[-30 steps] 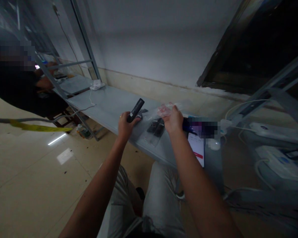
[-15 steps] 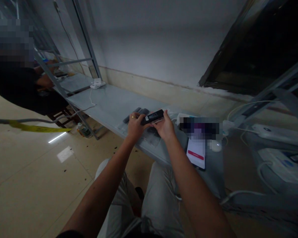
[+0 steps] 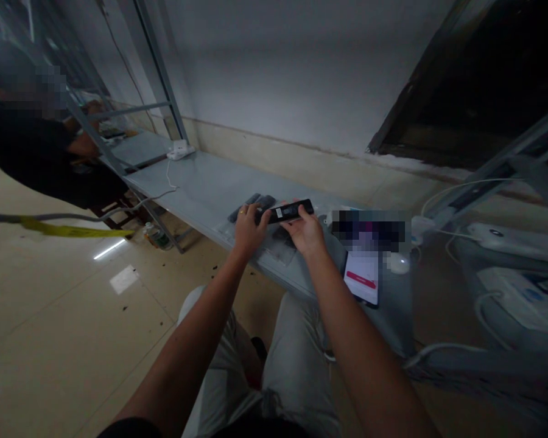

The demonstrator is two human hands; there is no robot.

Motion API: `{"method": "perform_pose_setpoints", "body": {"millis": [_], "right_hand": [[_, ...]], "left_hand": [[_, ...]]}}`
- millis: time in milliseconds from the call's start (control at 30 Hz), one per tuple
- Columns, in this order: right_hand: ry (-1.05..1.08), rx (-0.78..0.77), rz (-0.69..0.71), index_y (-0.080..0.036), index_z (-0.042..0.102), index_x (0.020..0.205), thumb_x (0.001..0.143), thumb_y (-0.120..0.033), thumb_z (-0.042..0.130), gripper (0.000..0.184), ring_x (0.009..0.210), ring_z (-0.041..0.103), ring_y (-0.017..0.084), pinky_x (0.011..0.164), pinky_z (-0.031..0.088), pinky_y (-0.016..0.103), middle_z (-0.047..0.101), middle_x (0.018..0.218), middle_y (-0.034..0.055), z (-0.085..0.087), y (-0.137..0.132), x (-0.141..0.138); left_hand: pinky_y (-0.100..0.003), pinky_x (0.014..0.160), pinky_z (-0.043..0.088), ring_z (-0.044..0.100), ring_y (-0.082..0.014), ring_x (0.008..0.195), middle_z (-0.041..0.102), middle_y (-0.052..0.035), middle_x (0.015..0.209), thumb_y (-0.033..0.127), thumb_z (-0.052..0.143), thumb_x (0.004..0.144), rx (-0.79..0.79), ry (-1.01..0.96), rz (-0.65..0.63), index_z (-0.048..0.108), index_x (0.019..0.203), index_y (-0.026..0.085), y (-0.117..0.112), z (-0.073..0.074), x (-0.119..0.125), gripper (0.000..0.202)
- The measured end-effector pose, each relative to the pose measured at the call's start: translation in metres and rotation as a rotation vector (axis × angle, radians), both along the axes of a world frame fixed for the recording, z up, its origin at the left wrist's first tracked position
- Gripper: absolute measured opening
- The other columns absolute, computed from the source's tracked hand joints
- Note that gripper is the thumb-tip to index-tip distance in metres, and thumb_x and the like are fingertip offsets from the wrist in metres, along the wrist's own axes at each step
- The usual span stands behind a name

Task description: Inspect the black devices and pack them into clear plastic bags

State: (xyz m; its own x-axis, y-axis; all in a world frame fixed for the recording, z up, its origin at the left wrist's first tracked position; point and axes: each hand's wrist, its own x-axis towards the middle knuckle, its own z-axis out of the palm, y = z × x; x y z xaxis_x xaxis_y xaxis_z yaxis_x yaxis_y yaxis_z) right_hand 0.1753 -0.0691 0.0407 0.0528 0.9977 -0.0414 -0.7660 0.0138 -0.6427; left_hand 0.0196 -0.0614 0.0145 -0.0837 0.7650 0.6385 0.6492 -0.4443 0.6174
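A long black bar-shaped device (image 3: 288,212) with a small white label is held just above the table; its exact kind I cannot tell. My left hand (image 3: 250,231) is closed around its left end, with a ring on one finger. My right hand (image 3: 309,232) grips the right end, thumb on the near face and fingers beneath. Behind my left hand lie several similar dark pieces (image 3: 265,199), partly hidden. Clear plastic bags (image 3: 281,252) lie on the table under my hands.
A lit phone (image 3: 361,278) lies at the right of the grey table (image 3: 201,185), near a white round item (image 3: 398,261). White power strips (image 3: 525,298) and cables are farther right. At left are a metal frame, a seated person (image 3: 27,140) and a hanging grey cable (image 3: 73,216).
The black device has turned in my hands; more of its right end shows and its white label sits farther right. My right thumb has moved onto its near face.
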Motion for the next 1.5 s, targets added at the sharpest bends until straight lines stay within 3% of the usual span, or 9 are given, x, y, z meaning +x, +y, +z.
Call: {"method": "perform_pose_setpoints", "body": {"millis": [200,300,633,933,1500], "right_hand": [[0.021,0.013,-0.014,-0.024,0.061,0.105,0.095,-0.022,0.05,0.016,0.101,0.071,0.019,0.101,0.051,0.053,0.077,0.097,0.0035,-0.003,-0.003,-0.001],[0.043,0.021,-0.023,-0.024,0.06,0.107,0.095,-0.022,0.05,0.016,0.104,0.071,0.019,0.101,0.051,0.052,0.076,0.098,0.0032,-0.005,-0.004,-0.001],[0.014,0.01,-0.02,-0.024,0.061,0.103,0.094,-0.036,0.057,0.016,0.099,0.071,0.019,0.091,0.056,0.045,0.075,0.098,0.0035,-0.009,-0.003,0.0],[0.02,0.062,-0.028,-0.025,0.059,0.103,0.097,-0.033,0.052,0.012,0.098,0.072,0.019,0.089,0.057,0.046,0.076,0.098,0.003,-0.007,-0.005,-0.003],[-0.004,0.06,-0.042,-0.026,0.061,0.102,0.092,-0.036,0.06,0.014,0.1,0.071,0.018,0.091,0.056,0.045,0.076,0.098,0.001,-0.006,-0.003,-0.007]], "left_hand": [[-0.04,0.082,0.046,0.061,-0.0234,0.082,0.064,-0.0069,0.082,0.055,0.055,0.091,-0.076,-0.023,0.095,0.062,0.104,0.022,0.001,0.0,0.0,0.036],[-0.04,0.082,0.045,0.061,-0.023,0.08,0.064,-0.0057,0.08,0.056,0.059,0.088,-0.087,-0.051,0.084,0.061,0.101,0.022,0.001,-0.001,-0.001,0.037],[-0.037,0.076,0.048,0.063,-0.0228,0.082,0.07,-0.0091,0.091,0.043,0.057,0.092,-0.078,-0.165,-0.129,0.06,0.099,0.021,0.003,-0.003,-0.007,0.023],[-0.034,0.072,0.047,0.06,-0.0198,0.077,0.065,-0.0056,0.084,0.041,0.056,0.094,-0.055,-0.199,-0.149,0.058,0.097,0.021,0.007,-0.008,-0.009,0.02],[-0.035,0.071,0.046,0.059,-0.0197,0.076,0.063,-0.0047,0.082,0.041,0.054,0.094,-0.067,-0.233,-0.136,0.055,0.093,0.023,0.009,-0.01,-0.009,0.019]]}}
